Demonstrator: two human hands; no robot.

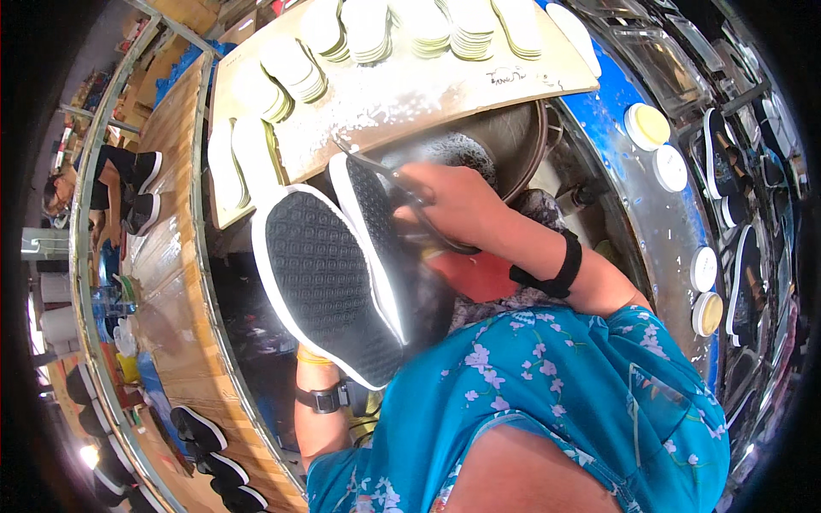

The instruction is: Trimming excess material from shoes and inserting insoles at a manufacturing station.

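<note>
A pair of black shoes with white edges is tilted up before me, patterned soles toward me; the nearer shoe (321, 265) overlaps the farther shoe (368, 201). From below, my left forearm (318, 402), with a dark watch (323, 398) and a yellow band at the wrist, reaches behind the nearer shoe. That hand holds the pair, though its fingers are hidden. My right hand (453, 201) is closed round dark scissors (372, 164) with a large looped handle. Their tip points left, near the toe of the farther shoe and the board edge.
Stacks of pale insoles (368, 30) line a cream board (385, 111) ahead. A round dark basin (513, 145) sits under its right edge. Round tubs (647, 126) stand on the blue bench at right. Left, a wooden bench (171, 256) bears black shoes (198, 429); beyond it sits another person (107, 188).
</note>
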